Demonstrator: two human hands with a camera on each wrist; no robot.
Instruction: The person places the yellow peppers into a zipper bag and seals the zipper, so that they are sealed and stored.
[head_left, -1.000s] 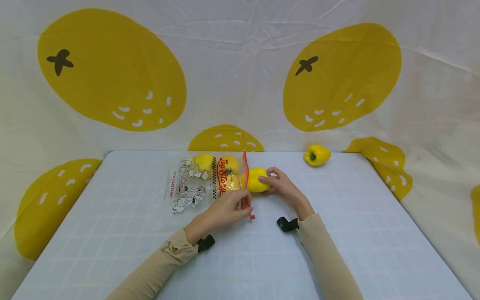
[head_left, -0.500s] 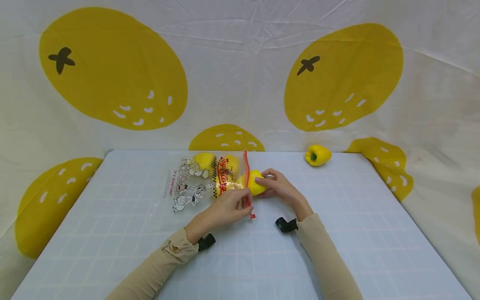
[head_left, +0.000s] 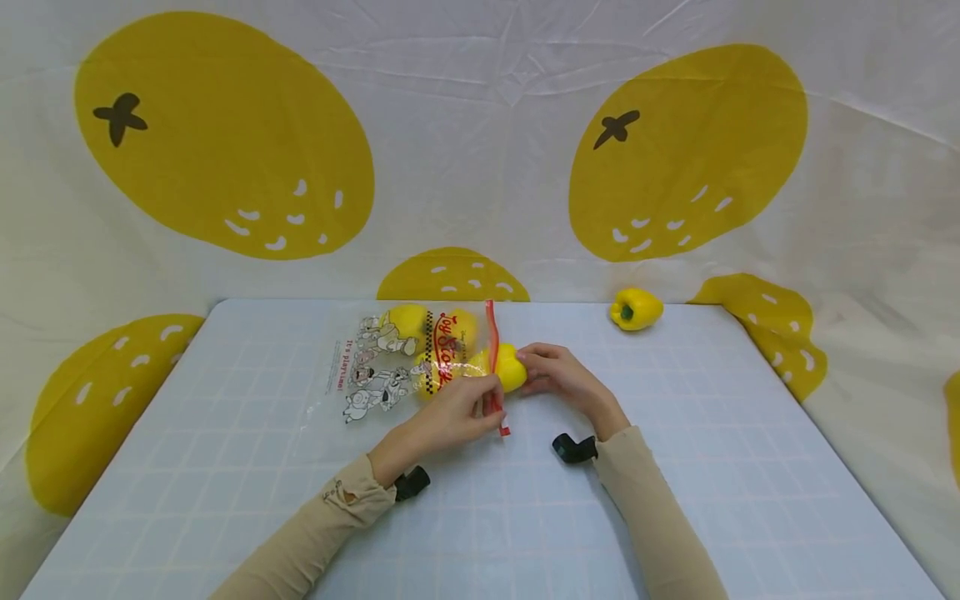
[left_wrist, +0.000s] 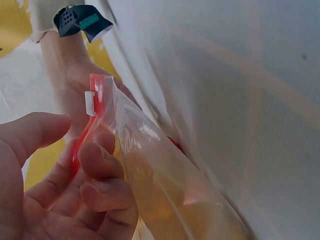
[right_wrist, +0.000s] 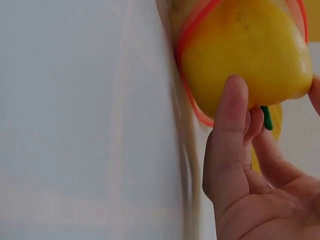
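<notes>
Partly inside clear plastic sits a smooth pepper.

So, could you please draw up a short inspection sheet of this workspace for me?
Surface: pale blue table with faint grid lines.
Job's things: clear printed zip bag lying on the table, yellow items showing through it; one yellow pepper partly inside its mouth; a second pepper lying apart at the back right.
Clutter: nothing seen.
Left hand: holds the bag's red zip edge.
Right hand: fingertips touch the outer end of the pepper at the mouth.
Wrists: a black device at each.
Cables: nothing seen.
Surroundings: white backdrop printed with large yellow fruit shapes.
</notes>
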